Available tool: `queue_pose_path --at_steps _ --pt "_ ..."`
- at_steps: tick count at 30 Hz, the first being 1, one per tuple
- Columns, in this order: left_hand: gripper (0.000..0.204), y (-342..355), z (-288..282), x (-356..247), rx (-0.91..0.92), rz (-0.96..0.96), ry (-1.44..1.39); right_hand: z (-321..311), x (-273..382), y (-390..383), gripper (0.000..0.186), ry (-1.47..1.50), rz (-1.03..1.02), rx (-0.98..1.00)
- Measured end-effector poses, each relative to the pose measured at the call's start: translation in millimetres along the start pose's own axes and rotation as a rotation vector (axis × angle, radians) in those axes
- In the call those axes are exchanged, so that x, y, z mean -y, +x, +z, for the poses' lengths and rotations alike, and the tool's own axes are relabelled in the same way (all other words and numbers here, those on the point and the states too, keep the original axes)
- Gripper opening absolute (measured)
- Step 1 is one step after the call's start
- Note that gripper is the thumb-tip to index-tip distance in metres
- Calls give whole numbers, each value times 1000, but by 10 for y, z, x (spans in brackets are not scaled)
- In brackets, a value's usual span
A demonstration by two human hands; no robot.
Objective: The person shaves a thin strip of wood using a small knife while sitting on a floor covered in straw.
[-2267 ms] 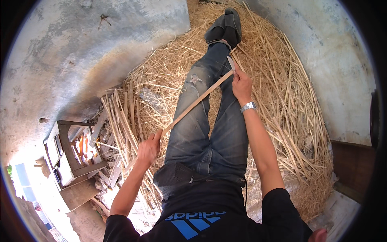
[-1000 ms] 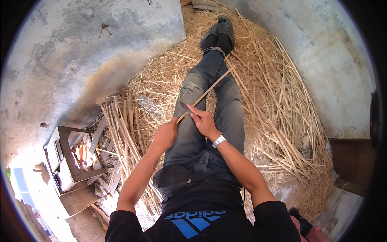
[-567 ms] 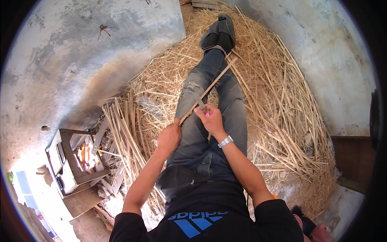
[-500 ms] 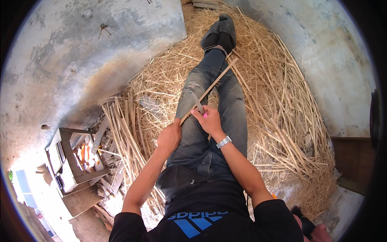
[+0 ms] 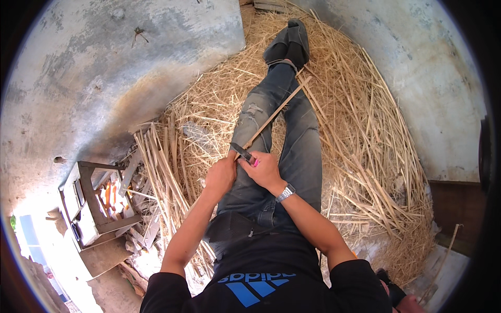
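Note:
My right hand [image 5: 262,169], a metal watch on its wrist, is closed round the pink handle [image 5: 255,163] of a knife. The dark knife blade [image 5: 241,152] crosses the near end of a long, thin split bamboo strip [image 5: 282,107]. My left hand [image 5: 221,173] is closed on that near end, just beside the blade. From there the strip slants up to the right above my legs [image 5: 257,112] in worn dark trousers. Both hands are over my thighs, close together. My left fingertips are partly hidden.
Shavings and thin strips [image 5: 376,151] cover the floor around my legs. A bundle of split strips [image 5: 162,161] lies on my left, beside a wooden frame [image 5: 99,203]. Grey walls [image 5: 130,57] enclose both sides. At the lower right, part of another person [image 5: 412,303] shows near a thin upright stick [image 5: 443,261].
My right hand has moved slightly left and down, bringing the knife to my left hand. Its blade has turned to point left across the strip. A thin stick has appeared at the lower right.

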State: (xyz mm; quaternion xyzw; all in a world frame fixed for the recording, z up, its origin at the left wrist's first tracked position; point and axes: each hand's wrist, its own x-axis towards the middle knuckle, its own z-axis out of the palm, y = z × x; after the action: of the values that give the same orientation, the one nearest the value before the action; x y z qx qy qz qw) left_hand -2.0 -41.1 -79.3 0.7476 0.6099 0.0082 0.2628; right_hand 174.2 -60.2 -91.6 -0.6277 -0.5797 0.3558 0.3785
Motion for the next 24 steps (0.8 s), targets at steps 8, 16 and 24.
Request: queue_pose_path --at_steps 8,16,24 --pt "30 5 -89 178 24 80 -337 -399 -256 184 29 128 20 -363" --pt "38 -94 -88 324 120 38 -434 -723 -249 369 69 44 105 -586" --pt "39 -116 -132 276 109 22 -345 -88 -211 458 76 44 79 -332"
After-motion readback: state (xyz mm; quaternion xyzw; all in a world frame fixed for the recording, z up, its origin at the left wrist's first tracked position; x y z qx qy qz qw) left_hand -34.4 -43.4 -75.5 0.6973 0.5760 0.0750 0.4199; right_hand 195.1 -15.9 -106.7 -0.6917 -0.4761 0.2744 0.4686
